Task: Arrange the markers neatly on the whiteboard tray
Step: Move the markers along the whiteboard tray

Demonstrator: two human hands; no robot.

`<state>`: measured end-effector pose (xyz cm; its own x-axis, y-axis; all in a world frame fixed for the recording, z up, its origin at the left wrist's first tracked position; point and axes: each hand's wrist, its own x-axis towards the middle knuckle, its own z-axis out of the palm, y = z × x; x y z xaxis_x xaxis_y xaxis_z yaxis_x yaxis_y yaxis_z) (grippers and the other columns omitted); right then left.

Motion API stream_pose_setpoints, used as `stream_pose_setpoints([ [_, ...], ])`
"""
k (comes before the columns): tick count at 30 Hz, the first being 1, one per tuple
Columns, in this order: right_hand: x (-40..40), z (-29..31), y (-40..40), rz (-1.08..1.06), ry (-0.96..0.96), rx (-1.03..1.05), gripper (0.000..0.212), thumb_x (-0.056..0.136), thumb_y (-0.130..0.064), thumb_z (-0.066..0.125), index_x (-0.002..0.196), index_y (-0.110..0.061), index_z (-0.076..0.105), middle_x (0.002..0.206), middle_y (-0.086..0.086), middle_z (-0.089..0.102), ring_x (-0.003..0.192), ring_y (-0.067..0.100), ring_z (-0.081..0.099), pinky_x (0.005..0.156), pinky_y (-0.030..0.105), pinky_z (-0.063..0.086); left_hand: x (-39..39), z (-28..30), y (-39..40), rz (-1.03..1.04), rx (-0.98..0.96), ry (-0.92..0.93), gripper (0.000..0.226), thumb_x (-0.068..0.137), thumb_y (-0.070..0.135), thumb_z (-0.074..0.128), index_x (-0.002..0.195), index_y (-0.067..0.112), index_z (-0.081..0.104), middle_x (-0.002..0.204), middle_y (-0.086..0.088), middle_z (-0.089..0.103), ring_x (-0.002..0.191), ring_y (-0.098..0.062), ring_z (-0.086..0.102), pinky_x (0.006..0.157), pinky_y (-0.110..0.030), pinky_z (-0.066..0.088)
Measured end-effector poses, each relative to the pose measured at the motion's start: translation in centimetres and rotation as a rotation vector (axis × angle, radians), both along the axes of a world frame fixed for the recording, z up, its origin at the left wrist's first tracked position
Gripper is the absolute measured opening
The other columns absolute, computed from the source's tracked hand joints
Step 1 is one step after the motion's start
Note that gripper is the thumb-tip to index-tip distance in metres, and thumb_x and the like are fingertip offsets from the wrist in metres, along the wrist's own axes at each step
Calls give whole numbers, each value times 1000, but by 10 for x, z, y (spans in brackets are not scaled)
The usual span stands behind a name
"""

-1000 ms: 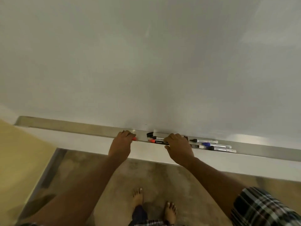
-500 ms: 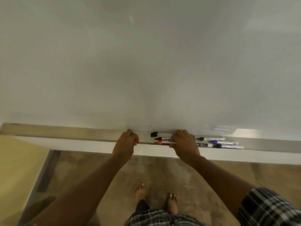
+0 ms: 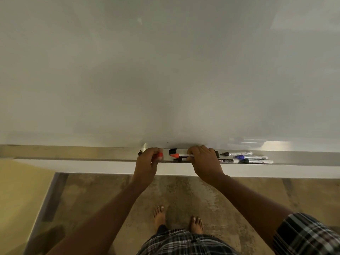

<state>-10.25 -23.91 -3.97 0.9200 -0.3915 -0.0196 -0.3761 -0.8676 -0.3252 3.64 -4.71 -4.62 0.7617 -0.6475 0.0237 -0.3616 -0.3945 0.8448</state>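
- Left hand [image 3: 147, 161] on the whiteboard tray [image 3: 73, 153], fingers curled tight around a red cap [image 3: 160, 155]; something small and black [image 3: 140, 153] poking out beside the knuckles, too little shown to name.
- Right hand [image 3: 203, 161] palm down on the tray, fingers bent narrow over the red-tipped marker [image 3: 181, 155] and a black-tipped marker [image 3: 179, 159] just below it.
- Loose black cap [image 3: 172, 150] between the hands, against the board.
- Right of the hand: a black marker [image 3: 236, 153], a blue marker [image 3: 251, 157] and a third marker [image 3: 257, 161], roughly parallel, close together.
- Long, shallow, brushed-metal tray beneath a plain grey-white whiteboard [image 3: 165, 70], faintly glossy.
- Mottled brown floor [image 3: 110, 190] below, yellow wall [image 3: 18, 199] at left; bare feet [image 3: 160, 216], plaid cloth.
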Motion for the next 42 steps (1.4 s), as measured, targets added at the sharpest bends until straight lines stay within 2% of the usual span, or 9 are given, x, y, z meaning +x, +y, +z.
stream_pose_setpoints([
  [7, -1, 11, 8, 61, -104, 14, 18, 96, -25, 59, 113, -18, 60, 106, 2, 66, 98, 25, 55, 78, 39, 45, -6, 4, -7, -12, -15, -94, 16, 89, 9, 66, 103, 17, 67, 96, 10, 64, 91, 3, 60, 78, -8, 46],
  [15, -3, 17, 7, 50, -116, 117, 19, 97, -23, 57, 115, -17, 58, 111, 1, 62, 103, 21, 49, 81, 39, 49, -9, 4, -9, -50, 1, -158, 18, 87, 6, 67, 103, 14, 69, 99, 3, 66, 91, -2, 60, 81, -16, 49],
  [20, -1, 16, 12, 59, -100, 180, 24, 101, -23, 51, 123, -18, 56, 118, 0, 59, 108, 17, 48, 84, 33, 48, -16, 16, -15, -41, -49, -104, 19, 86, 8, 69, 104, 13, 74, 94, 5, 71, 86, 4, 62, 78, -11, 47],
  [23, -4, 16, 11, 91, -156, 155, 23, 101, -22, 50, 120, -17, 61, 110, 2, 63, 98, 19, 53, 76, 33, 45, -16, 27, -18, -25, -79, -12, 19, 83, 4, 71, 101, 10, 75, 91, 3, 73, 79, 4, 66, 74, -9, 49],
  [27, -4, 19, 6, 66, -224, 132, 22, 98, -28, 50, 108, -18, 67, 95, -1, 69, 81, 19, 59, 64, 29, 41, -16, 40, -25, -60, -79, -37, 18, 80, 5, 74, 96, 12, 76, 89, 9, 73, 81, 6, 65, 73, -6, 46],
  [31, -5, 18, -3, 60, -202, 146, 20, 98, -32, 51, 104, -22, 67, 90, -4, 69, 77, 17, 60, 61, 28, 40, -12, 41, -31, -145, -56, -29, 16, 83, 11, 73, 96, 19, 76, 86, 11, 72, 80, -3, 65, 72, -13, 49],
  [35, -5, 8, -13, 22, -140, 76, 14, 97, -22, 57, 109, -23, 63, 101, -3, 64, 92, 18, 54, 72, 35, 45, -7, 22, -35, -163, 88, -104, 23, 88, 12, 66, 109, 18, 72, 97, 1, 72, 85, -8, 63, 80, -21, 51],
  [39, -8, -6, -7, -48, -56, -64, 46, 79, 5, 65, 118, -19, 63, 117, 3, 63, 109, 24, 54, 87, 40, 47, 3, 5, -20, 60, 181, -213, 24, 84, 1, 64, 106, 11, 69, 102, -7, 67, 94, -21, 59, 82, -25, 43],
  [42, -9, -11, -4, -104, -69, -109, 46, 78, 4, 68, 117, -18, 64, 115, 2, 66, 110, 24, 57, 93, 41, 46, 11, -1, -2, 122, 280, -276, 24, 80, -1, 67, 102, 8, 69, 102, -12, 64, 100, -30, 52, 82, -30, 42],
])
